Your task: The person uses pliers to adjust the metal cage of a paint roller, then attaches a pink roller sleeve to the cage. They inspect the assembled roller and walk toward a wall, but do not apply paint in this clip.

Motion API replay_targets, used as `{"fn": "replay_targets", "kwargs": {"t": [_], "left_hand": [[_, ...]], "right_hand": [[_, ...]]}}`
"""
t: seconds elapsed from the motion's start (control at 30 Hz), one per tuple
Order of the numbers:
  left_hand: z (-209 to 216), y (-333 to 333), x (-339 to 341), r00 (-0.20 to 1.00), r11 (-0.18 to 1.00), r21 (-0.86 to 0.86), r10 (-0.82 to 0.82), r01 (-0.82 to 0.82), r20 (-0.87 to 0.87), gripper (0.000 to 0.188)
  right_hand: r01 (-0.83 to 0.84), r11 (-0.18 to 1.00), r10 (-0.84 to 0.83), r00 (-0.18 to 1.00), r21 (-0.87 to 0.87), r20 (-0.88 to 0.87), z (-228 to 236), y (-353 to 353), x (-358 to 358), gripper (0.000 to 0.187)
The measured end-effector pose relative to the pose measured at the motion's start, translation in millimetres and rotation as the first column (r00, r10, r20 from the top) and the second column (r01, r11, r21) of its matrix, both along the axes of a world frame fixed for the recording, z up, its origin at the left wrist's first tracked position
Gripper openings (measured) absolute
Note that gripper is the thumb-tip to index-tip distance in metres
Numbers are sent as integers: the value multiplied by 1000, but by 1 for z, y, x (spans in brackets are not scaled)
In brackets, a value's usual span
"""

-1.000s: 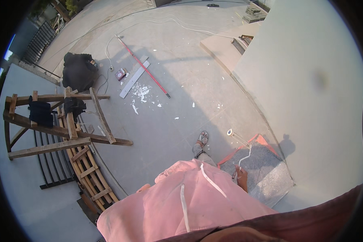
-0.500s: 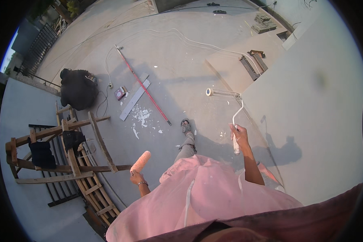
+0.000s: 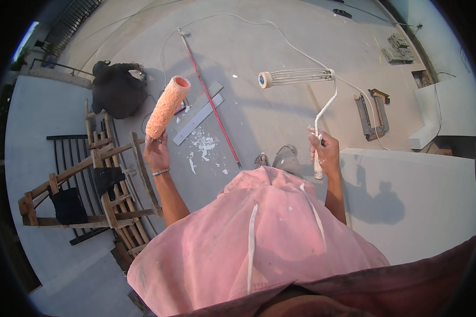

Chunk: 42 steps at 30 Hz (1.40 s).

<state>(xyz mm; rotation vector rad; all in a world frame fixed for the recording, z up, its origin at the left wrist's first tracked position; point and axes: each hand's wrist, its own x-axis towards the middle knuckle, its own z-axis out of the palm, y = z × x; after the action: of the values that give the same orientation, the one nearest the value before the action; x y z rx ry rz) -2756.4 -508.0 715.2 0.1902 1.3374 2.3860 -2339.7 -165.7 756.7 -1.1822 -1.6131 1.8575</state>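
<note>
My left hand (image 3: 157,152) grips the lower end of an orange, fluffy paint roller sleeve (image 3: 168,107); its hollow upper end faces up and to the right. In my right hand (image 3: 326,150) is the handle of a paint roller frame (image 3: 327,104), white and paint-crusted. Its bare wire cage (image 3: 300,77) points left, with a round cap at the tip. Sleeve and cage are apart, with a wide gap between them. Some fingers of my right hand are partly hidden around the handle.
Ahead on the floor lie a red pole (image 3: 210,98), a pale board (image 3: 198,120) and white paint flakes (image 3: 204,146). A crouching person in dark clothes (image 3: 119,92) is at left, beyond a wooden trestle (image 3: 106,185). A low wall (image 3: 423,195) borders my right; a white cable (image 3: 280,33) crosses ahead.
My left hand has raised the sleeve forward and up. The roller frame has also moved higher, still in my right hand. My body has turned and stepped ahead, shifting the surroundings.
</note>
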Motion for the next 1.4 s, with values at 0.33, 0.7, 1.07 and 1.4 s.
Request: {"fn": "replay_targets", "kwargs": {"t": [0.33, 0.7, 1.07, 1.4], "left_hand": [[87, 159, -56, 983, 997, 62, 54, -44, -175, 46], [132, 274, -66, 946, 998, 37, 68, -60, -317, 42], [140, 315, -89, 871, 983, 18, 173, -185, -459, 21], [134, 320, -107, 919, 982, 125, 175, -139, -354, 28]], "right_hand": [[-160, 987, 158, 985, -18, -73, 12, 175, -132, 43], [-303, 951, 302, 953, -67, -21, 35, 294, -205, 43], [-206, 978, 204, 977, -35, -66, 12, 295, -246, 39], [-207, 978, 208, 975, 17, -84, 17, 299, -263, 39]]}}
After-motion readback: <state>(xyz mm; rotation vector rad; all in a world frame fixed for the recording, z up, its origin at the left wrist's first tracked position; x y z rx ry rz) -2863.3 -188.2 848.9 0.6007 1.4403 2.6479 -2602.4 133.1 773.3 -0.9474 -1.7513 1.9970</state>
